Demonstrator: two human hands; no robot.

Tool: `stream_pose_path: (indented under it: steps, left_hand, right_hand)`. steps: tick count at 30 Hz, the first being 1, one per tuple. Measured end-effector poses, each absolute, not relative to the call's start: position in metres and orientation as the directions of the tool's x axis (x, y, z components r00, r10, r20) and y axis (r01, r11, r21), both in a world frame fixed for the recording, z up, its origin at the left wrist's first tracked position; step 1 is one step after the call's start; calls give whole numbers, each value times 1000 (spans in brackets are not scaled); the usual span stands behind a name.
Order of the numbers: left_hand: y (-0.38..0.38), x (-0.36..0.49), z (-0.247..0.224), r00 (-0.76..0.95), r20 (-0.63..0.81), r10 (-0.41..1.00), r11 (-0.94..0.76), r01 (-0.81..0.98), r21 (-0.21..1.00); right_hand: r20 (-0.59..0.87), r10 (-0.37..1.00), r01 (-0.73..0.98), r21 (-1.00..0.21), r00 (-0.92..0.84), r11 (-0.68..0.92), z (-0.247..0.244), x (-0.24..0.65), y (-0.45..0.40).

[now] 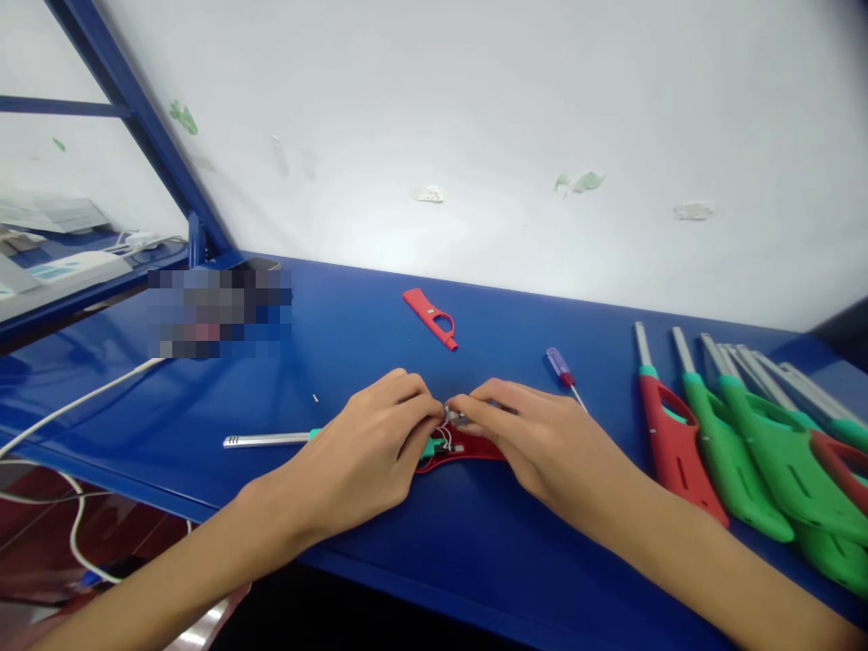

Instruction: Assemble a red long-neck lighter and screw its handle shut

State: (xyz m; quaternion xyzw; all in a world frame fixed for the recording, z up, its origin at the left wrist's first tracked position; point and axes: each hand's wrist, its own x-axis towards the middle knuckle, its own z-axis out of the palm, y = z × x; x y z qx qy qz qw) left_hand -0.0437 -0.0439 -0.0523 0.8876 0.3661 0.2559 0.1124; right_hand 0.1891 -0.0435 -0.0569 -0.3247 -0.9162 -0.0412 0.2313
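Note:
An opened long-nosed gas lighter (485, 448) lies on the blue table between my hands. Its silver barrel (266, 440) points left, and thin white wires and a green part show inside the red half-shell. My left hand (372, 438) bends over the green section, thumb and fingertips closed in a pinch at the wires; what they grip is too small to make out. Opposite, my right hand (542, 429) pinches a small metallic part (456, 416) just above the shell. The fingertips of both hands nearly meet there, and my left hand hides part of the lighter.
Beyond my hands lies a loose red handle half (426, 312). A purple-handled screwdriver (561, 366) rests behind my right hand, a small screw (316, 398) farther left. Several red and green lighters (684, 461) crowd the right side. A white cable (81, 398) crosses the left.

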Motion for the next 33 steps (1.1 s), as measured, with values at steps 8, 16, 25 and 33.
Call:
stream_pose_path:
  steps: [8,16,25,33]
  left_hand:
    - [-48,-41,-52,568,364,738,-675,635,376]
    - [-48,-40,-48,471,306,827,-561,660,499]
    - [-49,-41,-49,510,342,789,-614,636,468]
    - [-48,-41,-48,530,350,772,-635,626,453]
  right_hand:
    - [389,610,654,-28,-690,756,-53,191,-43]
    - [377,635,665,-66,-674,744,-54,191,-42]
    - [407,613,614,-146,-678,776,-56,191,-40]
    - [447,589,612,-111,-673,783,-58,190,-44]
